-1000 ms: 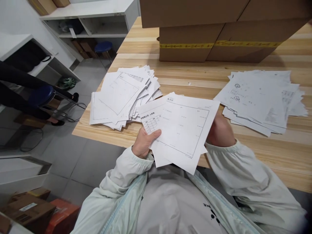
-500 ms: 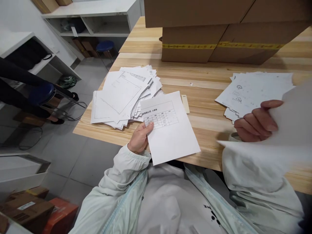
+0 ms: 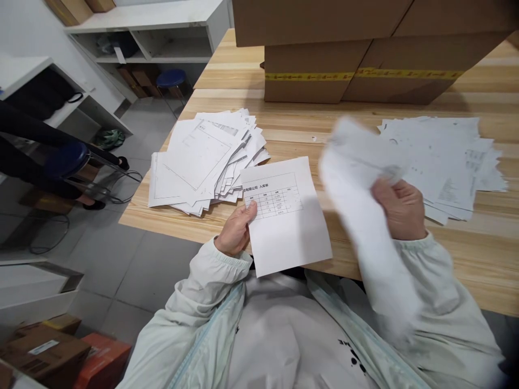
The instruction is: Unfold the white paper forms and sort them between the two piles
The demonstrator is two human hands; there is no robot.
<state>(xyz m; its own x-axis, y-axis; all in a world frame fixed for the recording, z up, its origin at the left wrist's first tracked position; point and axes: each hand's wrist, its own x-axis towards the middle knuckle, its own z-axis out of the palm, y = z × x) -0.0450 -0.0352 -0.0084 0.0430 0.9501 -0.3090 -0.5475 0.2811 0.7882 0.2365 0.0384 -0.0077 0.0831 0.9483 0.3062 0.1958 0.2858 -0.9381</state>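
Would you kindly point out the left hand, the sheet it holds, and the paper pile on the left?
Left hand (image 3: 233, 231): head view, on its middle.
Held sheet (image 3: 286, 240): head view, on its blank lower half.
Left paper pile (image 3: 198, 158): head view, on a bordered sheet on top.

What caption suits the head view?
Left fingers hold a white rectangular paper form; right fingers grip blurred white paper.

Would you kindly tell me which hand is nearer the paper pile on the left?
Left. The left hand, holding a printed form, is close by the left paper pile, at its near right; the right hand, gripping blurred paper, is much farther right.
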